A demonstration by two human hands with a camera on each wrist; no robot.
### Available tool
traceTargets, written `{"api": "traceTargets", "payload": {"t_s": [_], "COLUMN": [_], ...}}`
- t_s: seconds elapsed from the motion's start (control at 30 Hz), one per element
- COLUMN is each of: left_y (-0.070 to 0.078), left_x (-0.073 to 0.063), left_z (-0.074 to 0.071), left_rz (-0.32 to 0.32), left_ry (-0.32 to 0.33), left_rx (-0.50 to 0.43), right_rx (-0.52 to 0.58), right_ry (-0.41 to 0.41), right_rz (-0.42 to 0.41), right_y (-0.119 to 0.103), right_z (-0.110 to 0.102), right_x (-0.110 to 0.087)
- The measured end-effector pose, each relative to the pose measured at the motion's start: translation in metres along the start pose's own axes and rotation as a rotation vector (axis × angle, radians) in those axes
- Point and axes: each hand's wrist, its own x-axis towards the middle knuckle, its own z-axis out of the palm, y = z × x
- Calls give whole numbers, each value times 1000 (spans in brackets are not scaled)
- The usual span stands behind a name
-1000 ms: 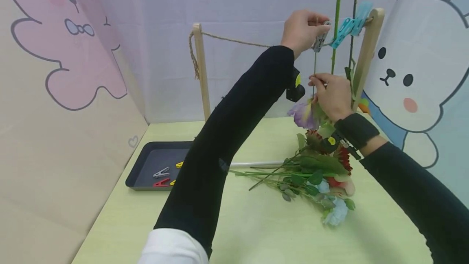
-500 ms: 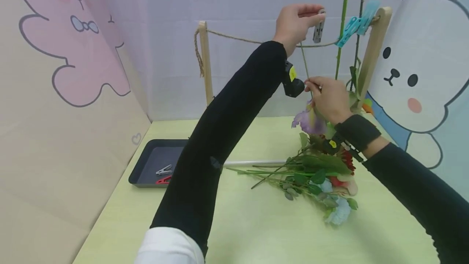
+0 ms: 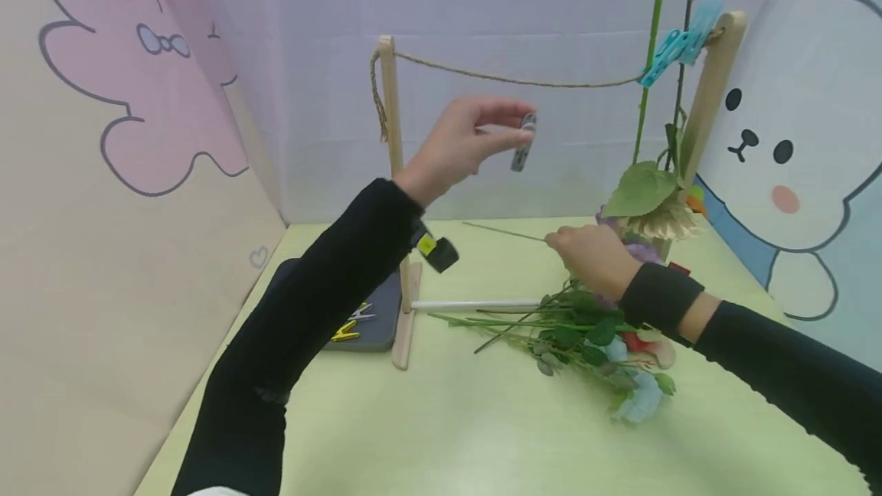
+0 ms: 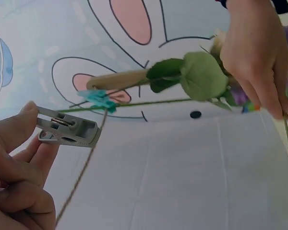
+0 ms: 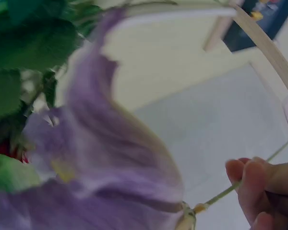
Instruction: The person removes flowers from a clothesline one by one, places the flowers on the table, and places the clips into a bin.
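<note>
My left hand (image 3: 475, 136) pinches a grey clothespin (image 3: 524, 142) between thumb and fingers, below the twine (image 3: 517, 83). In the left wrist view the clothespin (image 4: 69, 128) shows its spring and points toward the twine. Lower and to the right, my right hand (image 3: 592, 255) grips the thin green stem (image 3: 503, 231) of a purple flower, the bare end pointing left. The right wrist view shows the large purple bloom (image 5: 120, 153) up close and the stem (image 5: 223, 193) pinched by the fingertips. Two light-blue clothespins (image 3: 664, 56) hold stems on the twine's right end.
A wooden frame (image 3: 390, 113) carries the twine. From its right side a cream flower (image 3: 664, 222) hangs head down. Loose flowers and leaves (image 3: 579, 339) lie on the table beneath. A dark tray (image 3: 386, 331) with yellow and grey clothespins stands left, partly behind my sleeve.
My left hand has moved left and down from the twine with the clothespin. My right hand has lowered the purple flower; its stem has swung from upright to nearly level.
</note>
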Motion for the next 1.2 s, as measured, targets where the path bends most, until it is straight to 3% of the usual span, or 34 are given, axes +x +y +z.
{"api": "traceTargets", "payload": {"t_s": [0.13,0.27,0.4,0.57,0.7,0.8,0.97,1.2], "left_y": [-53,-99,-142,-194,-235,-258,-283,-308], "left_x": [-25,-58,-87,-106,-119,-130,-150,-177], "left_z": [-16,-24,-26,-32,-43,-52,-63,-76], "left_rz": [20,21,-88,-244,-352,-451,-554,-618], "left_ry": [-91,-254,-386,-437,-407,-353,-243,-27], "left_rx": [171,387,538,691,798,797,852,965], "right_rx": [-56,-58,-45,-56,-36,-3,20,0], "right_ry": [-125,-232,-252,-211,-205,-185,-156,-177], "right_rz": [-57,-109,-135,-140,-139,-142,-154,-145], "right_y": [-5,-10,-14,-14,-12,-12,-17,-21], "right_z": [27,54,72,86,91,94,97,96], "right_x": [-11,-26,-34,-33,-31,-30,-29,-30]}}
